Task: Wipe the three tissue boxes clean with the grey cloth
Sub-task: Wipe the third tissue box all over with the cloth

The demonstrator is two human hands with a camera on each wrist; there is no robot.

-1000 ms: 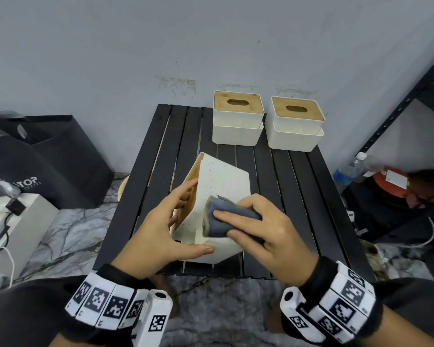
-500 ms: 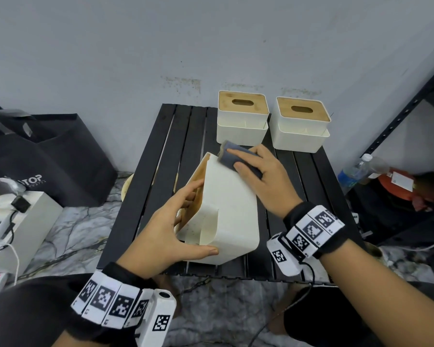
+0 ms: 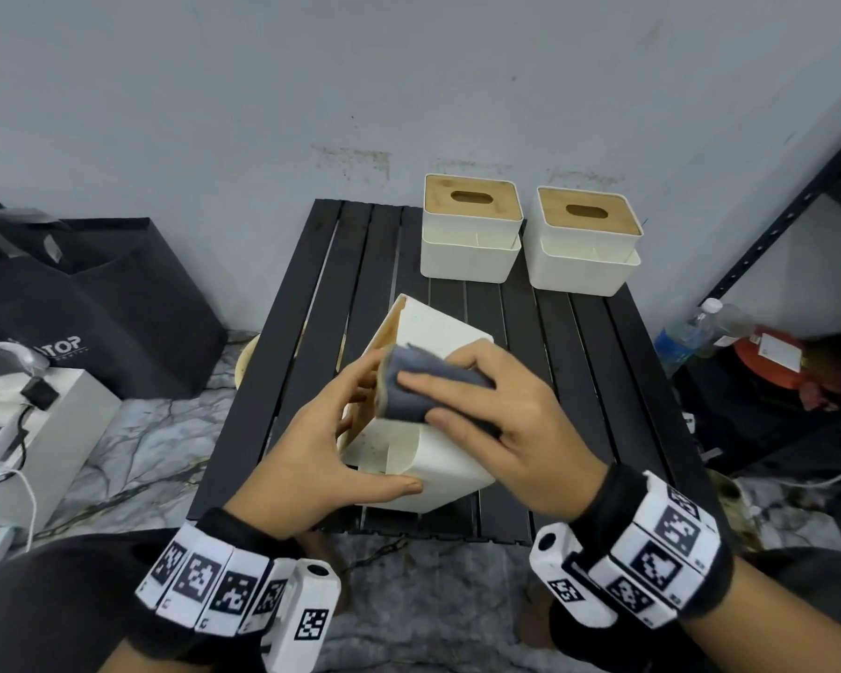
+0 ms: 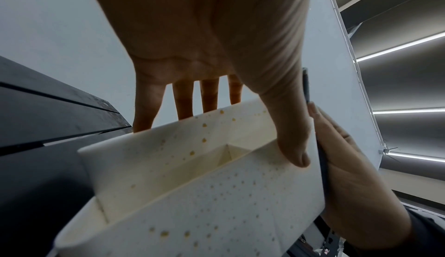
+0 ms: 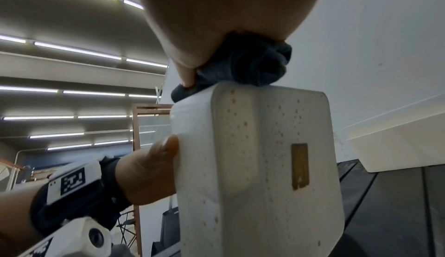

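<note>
Grey cloth (image 3: pixel 428 388) drawn back from far end of tilted tissue box (image 3: pixel 433 429) to middle, pressed flat under right hand (image 3: pixel 501 425). Box clamped by left hand (image 3: pixel 321 449) near table (image 3: pixel 598 381) front edge. Brown specks still visible; first box judged unfinished, two at far edge untouched.

The right hand (image 3: pixel 501 425) covers most of the grey cloth (image 3: pixel 409 391) — the tissue box (image 3: pixel 438 473) hides the left fingers (image 4: pixel 183 101).
</note>
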